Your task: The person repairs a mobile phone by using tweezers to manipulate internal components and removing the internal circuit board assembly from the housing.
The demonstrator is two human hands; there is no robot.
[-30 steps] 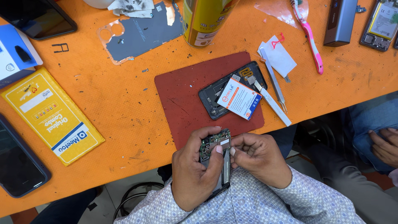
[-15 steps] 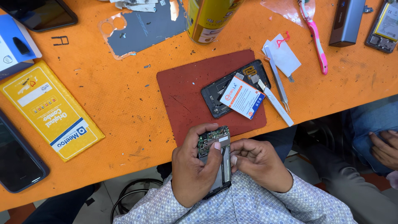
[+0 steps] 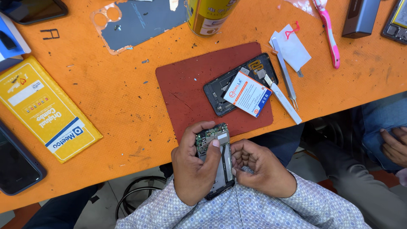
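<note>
An opened phone (image 3: 217, 157) with its green circuit board exposed is held upright close to my body, just off the table's front edge. My left hand (image 3: 193, 167) wraps around its left side, thumb pressed on the board. My right hand (image 3: 260, 167) is curled against the phone's right edge, fingertips touching it. On the dark red mat (image 3: 190, 89) lies a black phone frame (image 3: 222, 87) with a white, red and blue battery (image 3: 248, 93) on top of it.
Metal tweezers (image 3: 286, 76), a white spudger (image 3: 286, 104), a pink toothbrush (image 3: 328, 36) and a white card lie right of the mat. A yellow can (image 3: 207, 17), a grey back cover (image 3: 135, 23), a yellow packet (image 3: 40, 110) and dark phones surround. Another person's hand (image 3: 394, 146) rests at right.
The view has shifted slightly. Both hands stay on the opened phone near the table edge, with only small finger movement.
</note>
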